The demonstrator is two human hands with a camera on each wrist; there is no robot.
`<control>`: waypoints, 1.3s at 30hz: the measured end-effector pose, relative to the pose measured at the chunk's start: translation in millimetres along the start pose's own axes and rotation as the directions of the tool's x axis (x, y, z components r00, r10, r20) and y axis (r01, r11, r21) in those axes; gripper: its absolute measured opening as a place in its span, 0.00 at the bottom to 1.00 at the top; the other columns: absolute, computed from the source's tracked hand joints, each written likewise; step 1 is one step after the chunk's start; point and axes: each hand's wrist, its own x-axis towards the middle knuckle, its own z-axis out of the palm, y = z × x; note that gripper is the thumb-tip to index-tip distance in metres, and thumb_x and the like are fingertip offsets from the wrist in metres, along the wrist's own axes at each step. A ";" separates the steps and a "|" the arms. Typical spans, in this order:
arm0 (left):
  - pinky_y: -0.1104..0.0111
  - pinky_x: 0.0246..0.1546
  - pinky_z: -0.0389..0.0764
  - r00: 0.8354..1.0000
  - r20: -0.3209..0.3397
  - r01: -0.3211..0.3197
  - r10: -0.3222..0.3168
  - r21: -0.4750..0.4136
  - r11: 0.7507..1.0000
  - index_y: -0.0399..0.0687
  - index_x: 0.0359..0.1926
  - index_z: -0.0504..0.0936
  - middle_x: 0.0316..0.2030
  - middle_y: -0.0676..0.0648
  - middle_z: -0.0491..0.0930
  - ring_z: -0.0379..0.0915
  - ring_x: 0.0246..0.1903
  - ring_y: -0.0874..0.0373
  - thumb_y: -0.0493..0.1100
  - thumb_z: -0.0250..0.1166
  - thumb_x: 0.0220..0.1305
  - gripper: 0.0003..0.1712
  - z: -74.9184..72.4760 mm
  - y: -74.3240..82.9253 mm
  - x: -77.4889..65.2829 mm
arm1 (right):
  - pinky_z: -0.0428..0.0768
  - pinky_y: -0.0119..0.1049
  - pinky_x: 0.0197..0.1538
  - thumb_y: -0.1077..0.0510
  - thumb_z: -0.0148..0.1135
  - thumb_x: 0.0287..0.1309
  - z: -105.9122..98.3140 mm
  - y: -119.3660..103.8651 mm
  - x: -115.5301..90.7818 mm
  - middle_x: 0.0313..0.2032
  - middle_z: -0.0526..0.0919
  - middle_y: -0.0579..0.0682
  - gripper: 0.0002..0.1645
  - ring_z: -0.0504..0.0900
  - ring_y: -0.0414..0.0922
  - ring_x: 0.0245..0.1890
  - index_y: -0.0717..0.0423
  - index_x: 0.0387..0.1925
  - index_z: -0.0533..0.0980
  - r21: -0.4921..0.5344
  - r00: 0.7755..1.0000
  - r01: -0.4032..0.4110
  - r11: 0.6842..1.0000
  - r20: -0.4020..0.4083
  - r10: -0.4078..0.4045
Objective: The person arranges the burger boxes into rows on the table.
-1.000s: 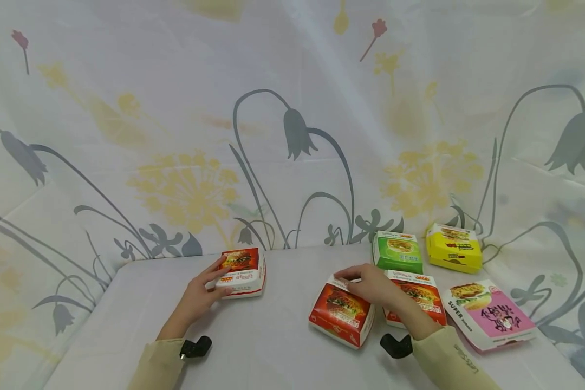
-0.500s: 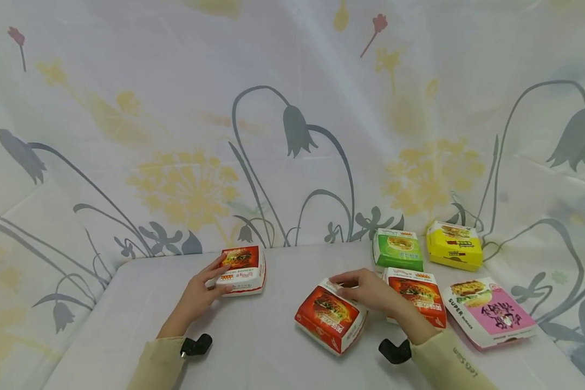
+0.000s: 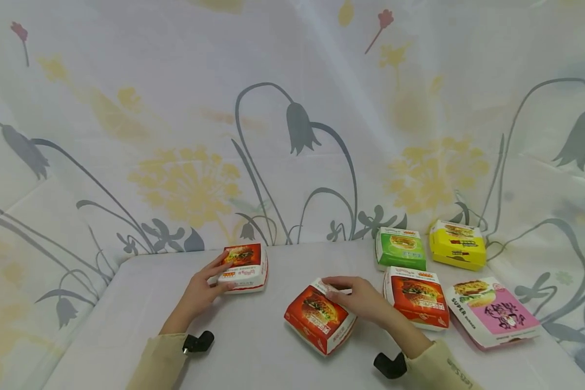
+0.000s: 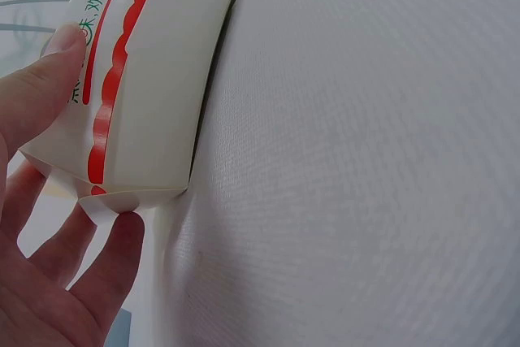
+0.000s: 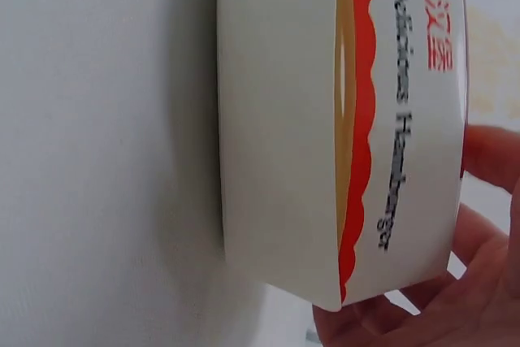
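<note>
My left hand (image 3: 200, 292) is at the left side of a white burger box (image 3: 246, 275) with a red printed top. In the left wrist view its thumb lies on the box's printed side, with the fingers curled at the box's end. Right of it, my right hand (image 3: 361, 298) grips a red burger box (image 3: 317, 314) by its far right edge. That box sits turned at an angle. In the right wrist view this box (image 5: 382, 136) has a slight gap along its scalloped red lid edge, and the fingers curl round its end.
On the right of the white table (image 3: 253, 346) stand a green burger box (image 3: 401, 249), a yellow one (image 3: 458, 245), another red one (image 3: 416, 298) and a pink and white one (image 3: 494, 314). A flower-patterned cloth (image 3: 185, 108) hangs behind the table.
My right hand has moved left with the red burger box, away from the other red box, and the box has turned a little. My left hand stays at its box.
</note>
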 end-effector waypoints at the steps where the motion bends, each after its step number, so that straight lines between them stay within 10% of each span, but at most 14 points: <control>1: 0.47 0.60 0.71 1.000 0.002 -0.002 0.002 -0.003 1.000 0.42 0.67 0.74 0.76 0.50 0.55 0.47 0.74 0.40 0.41 0.72 0.61 0.33 0.4 0.5 0.5 | 0.76 0.55 0.56 0.46 0.65 0.64 0.2 -0.3 -1.0 0.58 0.80 0.52 0.24 0.76 0.53 0.57 0.43 0.60 0.79 0.002 1.000 0.003 1.000 0.010 -0.003; 39: 0.44 0.59 0.70 1.000 -0.008 -0.030 0.030 -0.018 0.999 0.40 0.67 0.74 0.76 0.49 0.56 0.47 0.74 0.39 0.43 0.73 0.60 0.35 0.6 -3.9 1.4 | 0.80 0.54 0.51 0.44 0.72 0.56 99.0 -57.7 18.3 0.57 0.79 0.54 0.31 0.76 0.55 0.55 0.47 0.60 0.79 0.126 0.998 0.035 0.991 -0.057 -0.028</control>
